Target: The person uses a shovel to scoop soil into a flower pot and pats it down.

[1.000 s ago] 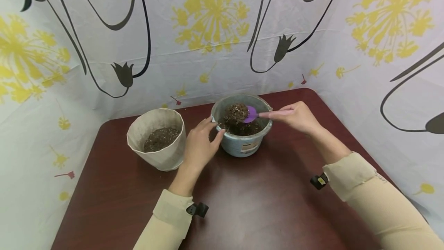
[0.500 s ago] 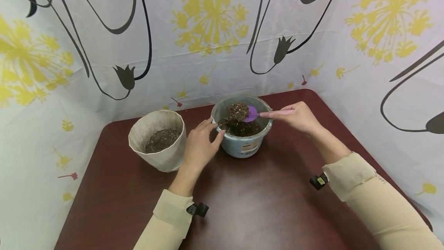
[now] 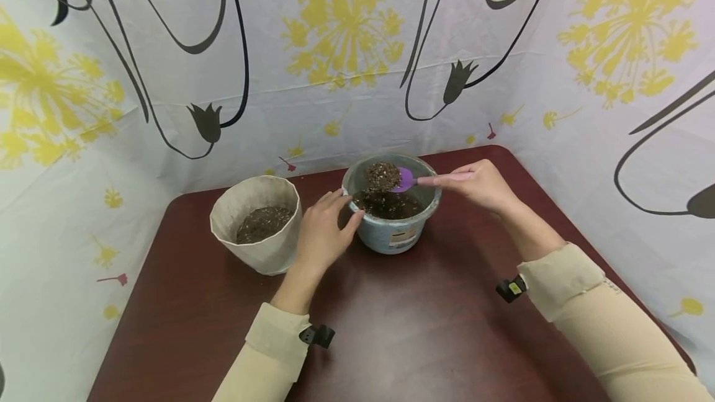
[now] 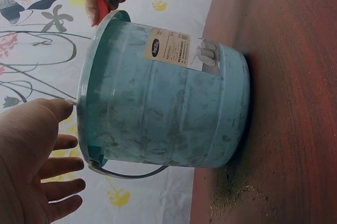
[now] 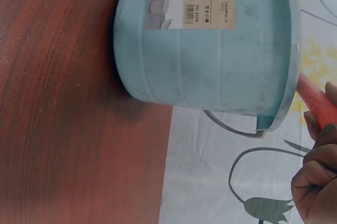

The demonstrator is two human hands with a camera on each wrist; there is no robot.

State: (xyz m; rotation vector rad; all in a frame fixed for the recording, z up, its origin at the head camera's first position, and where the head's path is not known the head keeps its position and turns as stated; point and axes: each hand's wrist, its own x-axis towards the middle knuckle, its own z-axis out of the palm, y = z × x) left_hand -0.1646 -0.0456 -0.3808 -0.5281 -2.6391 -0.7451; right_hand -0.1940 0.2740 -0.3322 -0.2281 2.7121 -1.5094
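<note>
A light blue bucket with a paper label holds dark potting soil. My right hand grips the pinkish handle of a small trowel with a purple blade. A heaped load of soil sits on that blade, over the bucket's inside. At the bucket's left rim is my left hand, thumb tip right at the rim and fingers spread and fairly straight in the left wrist view. To its left stands a whitish fabric-like pot, partly filled with soil.
Bucket and pot stand on a dark red-brown table with rounded back corners. A patterned curtain hangs close behind and at both sides. The bucket's wire handle hangs down outside. Some soil crumbs lie beside the bucket.
The trowel with its soil has risen slightly inside the bucket. My left hand stays at the rim, and the camera view has shifted a little.
</note>
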